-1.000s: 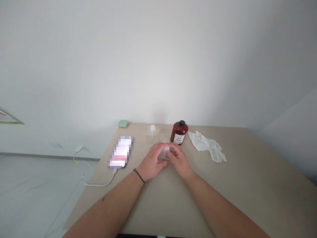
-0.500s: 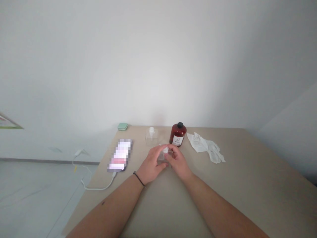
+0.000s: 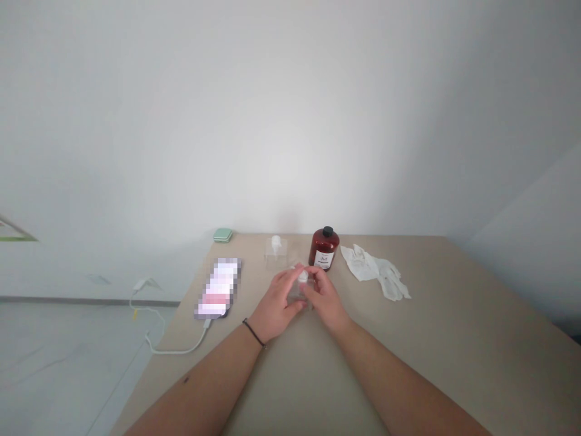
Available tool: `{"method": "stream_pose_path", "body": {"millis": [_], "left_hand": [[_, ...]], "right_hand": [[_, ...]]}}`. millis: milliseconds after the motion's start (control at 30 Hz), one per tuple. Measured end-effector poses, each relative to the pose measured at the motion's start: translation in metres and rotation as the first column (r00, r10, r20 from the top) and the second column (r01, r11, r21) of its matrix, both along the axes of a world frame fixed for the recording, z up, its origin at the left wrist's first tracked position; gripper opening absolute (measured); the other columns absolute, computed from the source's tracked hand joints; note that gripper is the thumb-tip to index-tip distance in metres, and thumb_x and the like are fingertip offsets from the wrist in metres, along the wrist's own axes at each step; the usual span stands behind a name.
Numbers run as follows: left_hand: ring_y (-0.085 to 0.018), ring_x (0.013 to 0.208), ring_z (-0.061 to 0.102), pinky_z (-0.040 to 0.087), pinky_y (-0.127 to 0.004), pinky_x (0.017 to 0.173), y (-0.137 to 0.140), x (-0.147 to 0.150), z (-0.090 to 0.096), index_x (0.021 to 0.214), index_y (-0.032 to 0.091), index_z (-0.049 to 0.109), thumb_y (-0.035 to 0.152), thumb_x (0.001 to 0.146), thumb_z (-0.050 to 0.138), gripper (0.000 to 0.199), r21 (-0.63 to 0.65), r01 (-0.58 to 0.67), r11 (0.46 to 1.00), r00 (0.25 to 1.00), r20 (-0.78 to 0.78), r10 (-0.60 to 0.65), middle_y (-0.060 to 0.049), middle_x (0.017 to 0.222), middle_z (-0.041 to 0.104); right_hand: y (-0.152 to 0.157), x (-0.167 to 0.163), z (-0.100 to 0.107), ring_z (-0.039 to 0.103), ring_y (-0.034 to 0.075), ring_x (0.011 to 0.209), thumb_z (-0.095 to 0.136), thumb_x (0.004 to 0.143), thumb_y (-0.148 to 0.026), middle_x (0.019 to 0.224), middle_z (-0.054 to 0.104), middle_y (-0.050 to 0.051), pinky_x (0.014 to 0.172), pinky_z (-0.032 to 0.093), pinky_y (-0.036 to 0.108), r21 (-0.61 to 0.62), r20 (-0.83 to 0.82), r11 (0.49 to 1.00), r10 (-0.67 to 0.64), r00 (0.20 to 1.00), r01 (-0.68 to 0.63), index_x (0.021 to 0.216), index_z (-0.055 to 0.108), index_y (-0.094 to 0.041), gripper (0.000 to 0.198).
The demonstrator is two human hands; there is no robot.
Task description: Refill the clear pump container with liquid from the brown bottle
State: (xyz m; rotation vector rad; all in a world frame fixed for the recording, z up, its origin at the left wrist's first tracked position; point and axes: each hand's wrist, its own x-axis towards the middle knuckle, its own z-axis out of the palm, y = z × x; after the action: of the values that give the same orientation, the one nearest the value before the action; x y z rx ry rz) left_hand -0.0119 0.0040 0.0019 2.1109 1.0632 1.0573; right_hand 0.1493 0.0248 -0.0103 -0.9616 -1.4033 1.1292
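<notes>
Between my hands on the table stands a small clear square bottle (image 3: 296, 293) with a white top (image 3: 303, 276). My left hand (image 3: 275, 307) curves round its left side, the thumb low at the front. From the right, my right hand (image 3: 327, 300) has its fingers closed about the bottle's upper part, with the thumb beside the white top. Part of the bottle is hidden behind my fingers. Just behind stands a second clear square bottle (image 3: 276, 253) with a white pump top. To its right is a dark red bottle (image 3: 324, 247) with a black cap and white label.
White crumpled gloves (image 3: 376, 271) lie right of the red bottle. At left, a blurred-out phone (image 3: 218, 287) is joined to a white cable (image 3: 181, 351) that runs over the table edge. A small green case (image 3: 222, 235) sits at the back left corner, near the wall.
The camera view has shifted slightly. Both hands stay around the small clear bottle, with only slight finger movement visible.
</notes>
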Motion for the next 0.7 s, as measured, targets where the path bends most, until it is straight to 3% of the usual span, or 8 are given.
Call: {"method": "stream_pose_path", "body": {"millis": [467, 700], "left_hand": [[-0.027, 0.139, 0.038, 0.032, -0.053, 0.118, -0.0027, 0.0001, 0.0044, 0.149, 0.027, 0.032, 0.015, 0.084, 0.061, 0.072, -0.020, -0.038, 0.999, 0.999, -0.032, 0.038, -0.010, 0.148, 0.045], [-0.028, 0.142, 0.033, 0.031, -0.053, 0.118, -0.0033, -0.0003, 0.0049, 0.147, 0.026, 0.035, 0.010, 0.077, 0.065, 0.078, 0.007, -0.039, 0.999, 0.999, -0.028, 0.039, -0.010, 0.148, 0.043]], "right_hand": [[-0.0001, -0.0026, -0.0008, 0.058, 0.020, 0.089, 0.070, 0.077, -0.036, 0.096, 0.062, 0.002, 0.085, 0.046, 0.037, 0.032, -0.005, 0.999, -0.037, 0.999, 0.037, 0.093, 0.056, -0.024, 0.025], [-0.0028, -0.0021, 0.0020, 0.058, 0.022, 0.100, 0.066, 0.080, -0.032, 0.103, 0.062, 0.003, 0.091, 0.044, 0.039, 0.117, 0.019, 0.993, 0.021, 1.000, -0.023, 0.093, 0.060, -0.024, 0.017]]}}
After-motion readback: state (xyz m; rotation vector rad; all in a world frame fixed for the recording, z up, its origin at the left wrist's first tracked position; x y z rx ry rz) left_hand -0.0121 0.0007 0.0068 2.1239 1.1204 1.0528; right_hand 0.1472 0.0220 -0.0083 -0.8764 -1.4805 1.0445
